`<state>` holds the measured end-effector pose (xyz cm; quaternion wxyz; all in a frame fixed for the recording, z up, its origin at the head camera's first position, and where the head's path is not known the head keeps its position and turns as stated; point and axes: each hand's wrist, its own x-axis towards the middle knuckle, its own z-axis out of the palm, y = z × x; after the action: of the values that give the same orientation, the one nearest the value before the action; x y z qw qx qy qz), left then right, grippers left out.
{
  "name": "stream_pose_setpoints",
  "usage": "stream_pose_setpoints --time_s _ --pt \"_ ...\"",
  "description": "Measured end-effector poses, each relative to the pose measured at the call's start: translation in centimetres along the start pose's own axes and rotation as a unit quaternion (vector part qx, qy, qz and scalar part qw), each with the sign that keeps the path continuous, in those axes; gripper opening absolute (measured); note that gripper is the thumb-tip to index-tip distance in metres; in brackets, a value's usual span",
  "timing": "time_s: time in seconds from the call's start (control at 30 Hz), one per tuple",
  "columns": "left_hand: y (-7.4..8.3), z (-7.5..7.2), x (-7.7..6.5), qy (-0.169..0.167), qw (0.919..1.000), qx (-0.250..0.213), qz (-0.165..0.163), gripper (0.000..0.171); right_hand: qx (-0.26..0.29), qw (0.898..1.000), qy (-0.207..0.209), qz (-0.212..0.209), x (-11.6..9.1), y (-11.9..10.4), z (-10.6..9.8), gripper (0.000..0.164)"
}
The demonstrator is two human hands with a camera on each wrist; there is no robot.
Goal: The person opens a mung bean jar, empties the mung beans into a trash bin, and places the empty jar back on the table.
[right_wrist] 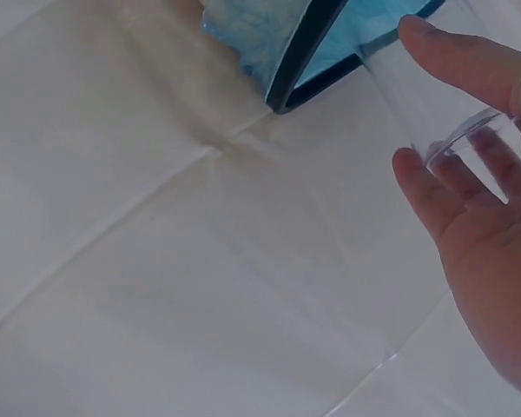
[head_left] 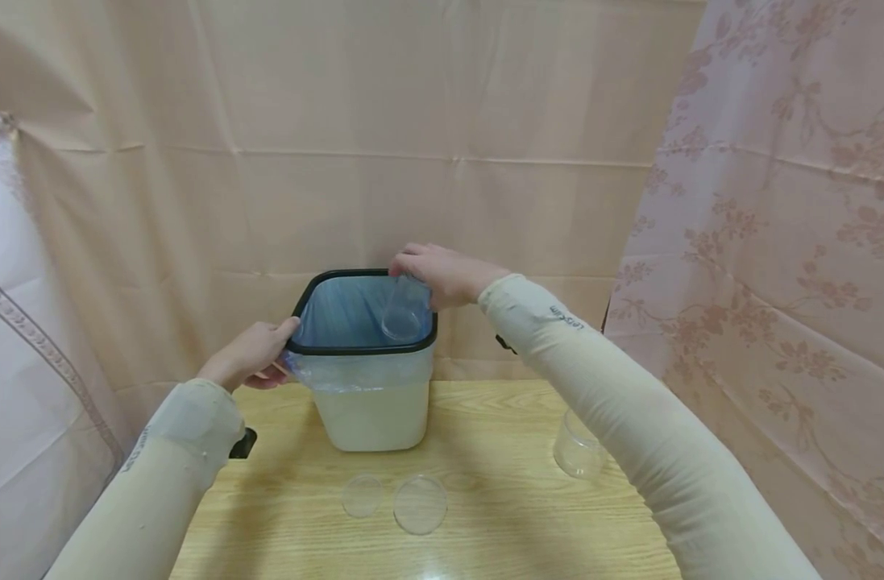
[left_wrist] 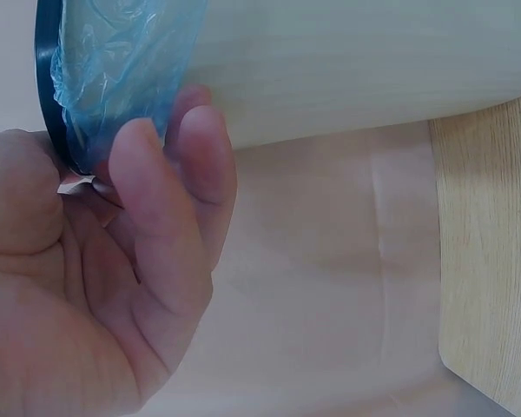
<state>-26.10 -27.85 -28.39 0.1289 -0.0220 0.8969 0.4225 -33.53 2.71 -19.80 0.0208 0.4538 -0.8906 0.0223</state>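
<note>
A pale trash bin (head_left: pixel 372 423) with a black rim ring (head_left: pixel 362 350) stands on the table, lined with a thin blue plastic bag (head_left: pixel 343 310) folded over its outside. My left hand (head_left: pixel 256 354) grips the bin's left front corner, thumb on the rim and fingers below beside the bag; the left wrist view shows these fingers (left_wrist: pixel 161 217) curled by the bag's edge. Over the bin's right side, my right hand (head_left: pixel 452 275) holds a clear jar (head_left: pixel 403 312), tilted down into the opening. Thumb and fingers wrap the jar's end in the right wrist view.
Two clear round lids, a smaller one (head_left: pixel 362 495) and a larger one (head_left: pixel 421 504), lie in front of the bin. Another clear jar (head_left: pixel 578 451) stands at the right, partly behind my right sleeve. A beige curtain (head_left: pixel 427 105) hangs close behind the bin.
</note>
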Motion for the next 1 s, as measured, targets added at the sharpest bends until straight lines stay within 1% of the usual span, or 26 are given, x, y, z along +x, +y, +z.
stream_pose_setpoints --time_s 0.1,0.2,0.33,0.53,0.77,1.0 --pt "0.00 -0.03 -0.03 0.000 1.0000 0.000 0.001 0.063 0.006 1.000 0.002 -0.002 -0.02 0.06 -0.03 0.076" --pt "-0.03 -0.05 -0.03 -0.001 1.0000 0.001 0.001 0.063 -0.006 1.000 0.002 -0.010 0.03 0.05 -0.05 0.081" --pt "-0.07 -0.04 -0.01 -0.003 1.0000 0.003 0.002 0.063 -0.018 1.000 0.002 -0.014 0.11 0.07 0.04 0.082" --pt "-0.08 0.03 -0.01 0.000 1.0000 0.004 0.004 0.063 -0.017 1.000 0.005 -0.016 0.20 0.20 0.25 0.082" --pt "0.02 0.12 -0.05 0.002 1.0000 0.004 0.005 0.063 -0.009 1.000 0.001 -0.006 0.07 0.23 0.30 0.083" --pt "0.07 0.13 -0.17 0.005 1.0000 0.004 0.005 0.063 0.015 1.000 -0.004 0.015 0.05 0.41 0.40 0.084"
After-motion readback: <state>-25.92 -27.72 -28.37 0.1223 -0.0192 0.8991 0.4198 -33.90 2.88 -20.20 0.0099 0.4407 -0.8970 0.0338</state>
